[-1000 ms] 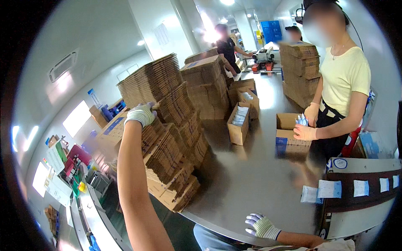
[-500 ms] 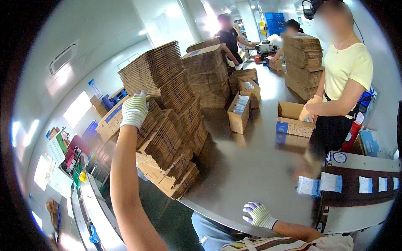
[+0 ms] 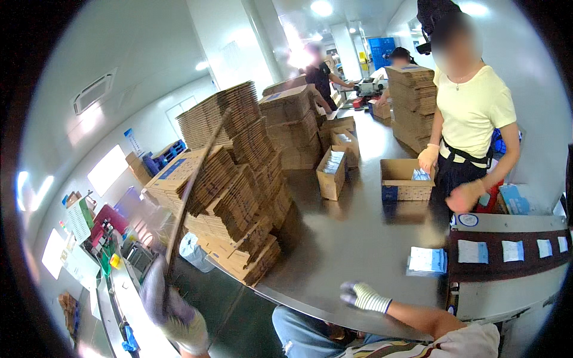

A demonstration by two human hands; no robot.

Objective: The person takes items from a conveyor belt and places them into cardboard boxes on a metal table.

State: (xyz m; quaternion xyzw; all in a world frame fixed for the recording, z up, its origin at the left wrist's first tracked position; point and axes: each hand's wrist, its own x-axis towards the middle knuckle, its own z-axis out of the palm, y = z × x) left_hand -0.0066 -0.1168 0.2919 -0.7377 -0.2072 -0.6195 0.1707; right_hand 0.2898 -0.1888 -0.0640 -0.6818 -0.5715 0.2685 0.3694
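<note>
Lowered since the earlier frame: left gloved hand (image 3: 172, 313), blurred, is gripping the lower end of a flat cardboard sheet (image 3: 191, 194). Sheet is slanting upward, edge-on, before the carton stacks (image 3: 253, 173). Open box (image 3: 329, 187) is standing on the metal table (image 3: 340, 244), holding pouches. Right gloved hand (image 3: 367, 298), well apart from the left, is showing at the table's near edge, finger closure unclear. Pouch pile (image 3: 427, 261) is lying beside the belt (image 3: 495, 274).
</note>
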